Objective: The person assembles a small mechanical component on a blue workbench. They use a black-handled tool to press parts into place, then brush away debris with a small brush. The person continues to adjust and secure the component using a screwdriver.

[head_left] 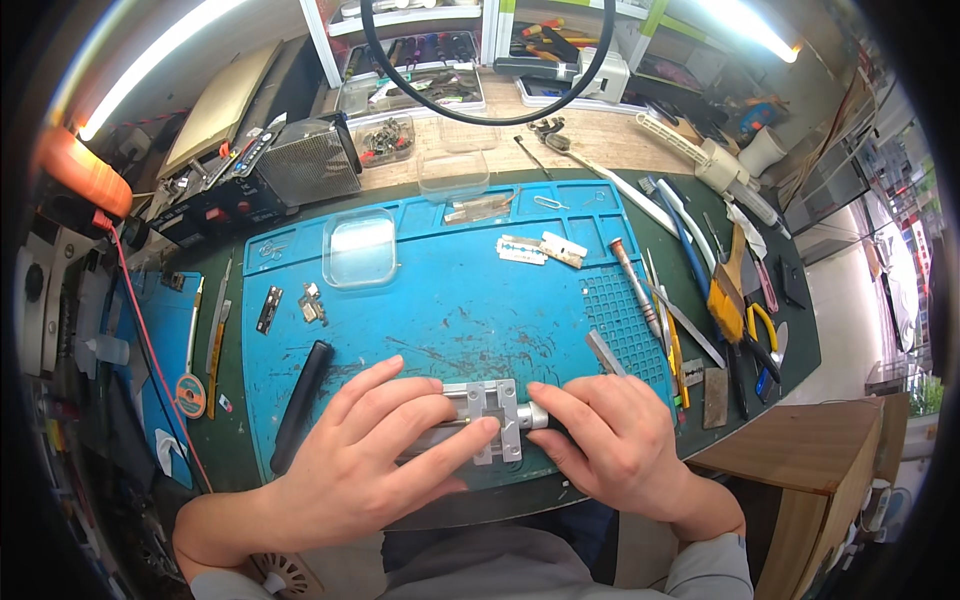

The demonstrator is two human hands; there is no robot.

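Note:
A silver metal clamp fixture (510, 425) with sliding rods lies near the front edge of the blue work mat (430, 310). My left hand (365, 455) covers its left part, with the fingers laid over and around the frame. At the fixture's right end, my right hand (625, 430) pinches the round knob (537, 416) between thumb and fingers. Whatever sits in the jaws is mostly hidden by my left fingers. Beside my left hand a long black bar (303, 405) rests slantwise on the mat.
Small circuit parts (312, 303) and a clear plastic tray (360, 248) are on the mat, with razor blades (522, 249) farther back. A screwdriver (635, 285), a yellow brush (727, 295) and pliers (765, 335) crowd the right. A black ring (490, 118) hangs over the far side.

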